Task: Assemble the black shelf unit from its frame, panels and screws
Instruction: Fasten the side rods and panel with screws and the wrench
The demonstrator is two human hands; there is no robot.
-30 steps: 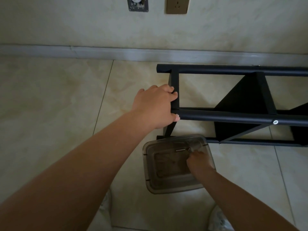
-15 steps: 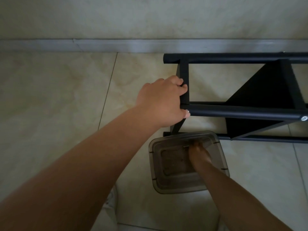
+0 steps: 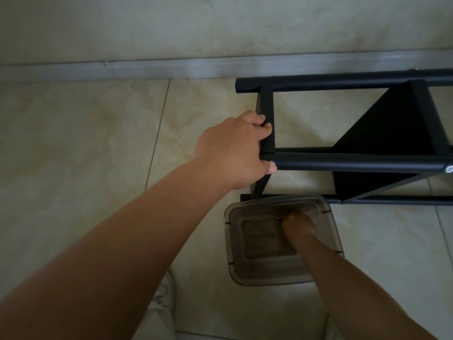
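The black shelf frame (image 3: 343, 164) lies on its side on the tiled floor, its tubes running off to the right. A black panel (image 3: 382, 133) sits inside it, and a silver screw head (image 3: 448, 169) shows on the near tube. My left hand (image 3: 235, 153) grips the frame's left end at the cross bar and near tube. My right hand (image 3: 297, 223) reaches down into a clear grey plastic tub (image 3: 235, 261) just below the frame. Its fingers are curled at the tub's far side near a small metal piece; whether they hold it is hidden.
A grey baseboard (image 3: 147, 68) and a pale wall run along the back, close behind the frame. Bare floor tiles (image 3: 85, 143) spread to the left. White cloth (image 3: 163, 295) lies at the bottom between my arms.
My right hand has gone deeper into the tub and its fingers have curled. My view has dropped and shifted left, so the frame sits further right. My left hand keeps its grip.
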